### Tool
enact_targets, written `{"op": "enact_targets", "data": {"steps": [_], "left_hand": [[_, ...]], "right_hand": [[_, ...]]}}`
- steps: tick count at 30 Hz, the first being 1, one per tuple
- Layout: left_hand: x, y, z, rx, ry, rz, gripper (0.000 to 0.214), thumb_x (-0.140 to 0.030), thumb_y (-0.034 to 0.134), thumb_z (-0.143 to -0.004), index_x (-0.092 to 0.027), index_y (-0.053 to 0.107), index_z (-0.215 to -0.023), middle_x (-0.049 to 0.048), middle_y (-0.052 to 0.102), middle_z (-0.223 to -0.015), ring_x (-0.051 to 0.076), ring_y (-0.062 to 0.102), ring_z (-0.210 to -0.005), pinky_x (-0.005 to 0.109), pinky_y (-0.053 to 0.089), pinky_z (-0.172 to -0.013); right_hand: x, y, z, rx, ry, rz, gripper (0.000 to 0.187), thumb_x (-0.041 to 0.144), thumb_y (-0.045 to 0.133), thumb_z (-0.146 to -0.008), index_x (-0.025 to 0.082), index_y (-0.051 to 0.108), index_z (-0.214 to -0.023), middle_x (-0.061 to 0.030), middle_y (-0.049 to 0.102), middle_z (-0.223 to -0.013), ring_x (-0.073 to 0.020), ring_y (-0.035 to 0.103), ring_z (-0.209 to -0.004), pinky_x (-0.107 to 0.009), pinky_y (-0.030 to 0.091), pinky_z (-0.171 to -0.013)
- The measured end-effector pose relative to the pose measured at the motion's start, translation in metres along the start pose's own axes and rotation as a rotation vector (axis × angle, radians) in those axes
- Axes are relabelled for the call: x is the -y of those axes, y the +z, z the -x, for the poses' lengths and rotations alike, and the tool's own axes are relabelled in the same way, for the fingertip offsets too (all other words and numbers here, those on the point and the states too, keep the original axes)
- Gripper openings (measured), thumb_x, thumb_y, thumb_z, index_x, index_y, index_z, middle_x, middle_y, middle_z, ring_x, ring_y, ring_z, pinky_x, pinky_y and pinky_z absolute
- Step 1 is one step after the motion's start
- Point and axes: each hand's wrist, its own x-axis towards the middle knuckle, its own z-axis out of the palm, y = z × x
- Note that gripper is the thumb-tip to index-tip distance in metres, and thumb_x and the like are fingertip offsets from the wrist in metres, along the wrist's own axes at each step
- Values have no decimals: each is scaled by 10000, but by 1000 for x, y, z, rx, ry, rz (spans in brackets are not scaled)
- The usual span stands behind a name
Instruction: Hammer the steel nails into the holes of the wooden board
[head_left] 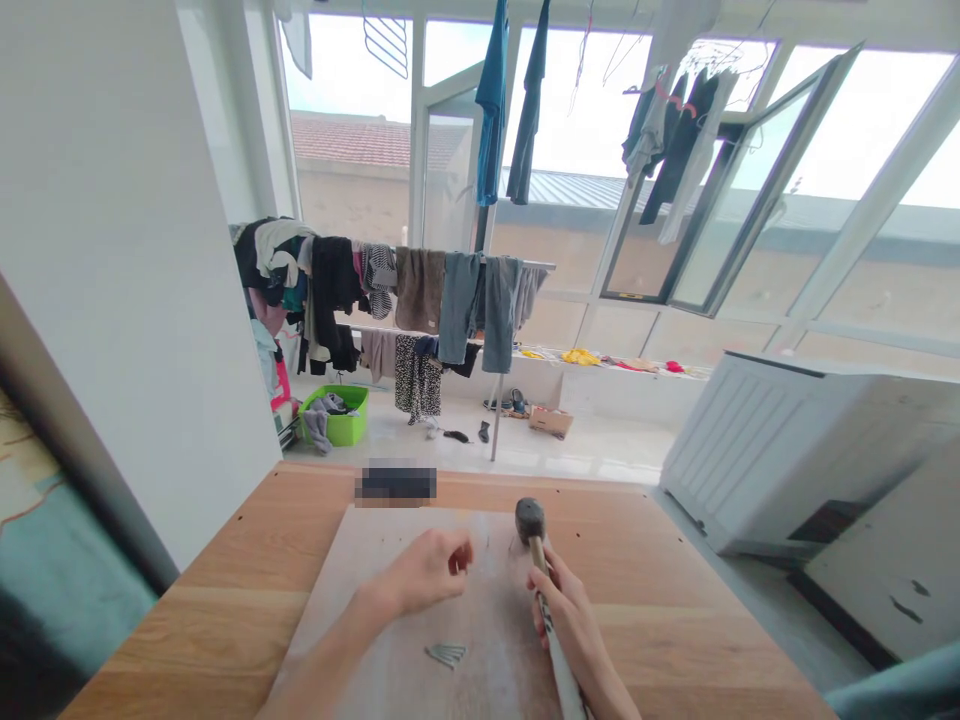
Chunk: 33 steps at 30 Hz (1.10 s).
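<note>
head camera view shows the right hand (568, 603) wrapped around the handle of a hammer (536, 553), fingers closed on it and the dark head pointing to the far side, over the right part of a pale board (491, 645). the left hand (429, 572) is above the middle of the board, its fingers curled toward the thumb — blurred, so i cannot tell if they pinch anything. just right of it, a thin nail (488, 538) seems to stand upright, between that hand and the hammer's head. on the near part of the board, several loose nails (448, 654) lie in a small cluster, between the two forearms. the board lies on a wooden table (202, 610), a dark pixelated block (396, 483) at its far left edge. beyond the table's far edge are a laundry rack (493, 420) and a green basket (349, 428).
</note>
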Motion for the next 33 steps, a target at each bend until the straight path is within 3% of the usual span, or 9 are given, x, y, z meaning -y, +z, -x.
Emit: {"op": "enact_targets", "data": {"steps": [5, 9, 19, 27, 33], "left_hand": [[28, 10, -26, -266, -88, 117, 361, -163, 549, -738, -189, 700, -1065, -5, 690, -751, 139, 592, -660, 231, 445, -649], [29, 16, -31, -370, -104, 185, 350, -203, 520, -786, -190, 730, -1065, 23, 687, -808, 140, 593, -687, 230, 455, -655], [26, 25, -27, -356, -59, 253, 176, -247, 598, -816, -200, 706, -945, 16, 737, -811, 144, 617, -675, 244, 480, -681], [24, 25, -25, -290, 12, 54, 195, -147, 558, -821, -208, 701, -938, 44, 724, -913, 189, 658, -855, 276, 493, -802], [21, 23, -23, -296, 22, 23, 192, -165, 543, -849, -201, 722, -907, 43, 710, -886, 187, 641, -812, 285, 487, -794]], "right_hand": [[-1, 0, -1, 3, 2, -10, 387, 450, 606, -753, 186, 569, -1034, 78, 539, -669, -61, 451, -311, -174, 338, -246], [-3, -1, -1, 11, -2, -7, 358, 432, 590, -776, 188, 563, -1036, 74, 546, -686, -56, 458, -320, -165, 340, -251], [0, -1, -1, 11, 2, 5, 368, 418, 594, -764, 179, 553, -1041, 75, 542, -679, -59, 458, -318, -169, 342, -243], [0, 0, 1, 28, 2, 16, 376, 416, 603, -768, 175, 534, -1049, 73, 546, -695, -51, 454, -330, -163, 350, -253], [23, -6, 3, 88, -36, -28, 372, 499, 668, -757, 180, 557, -913, 93, 509, -589, -41, 406, -305, -161, 341, -254]]}}
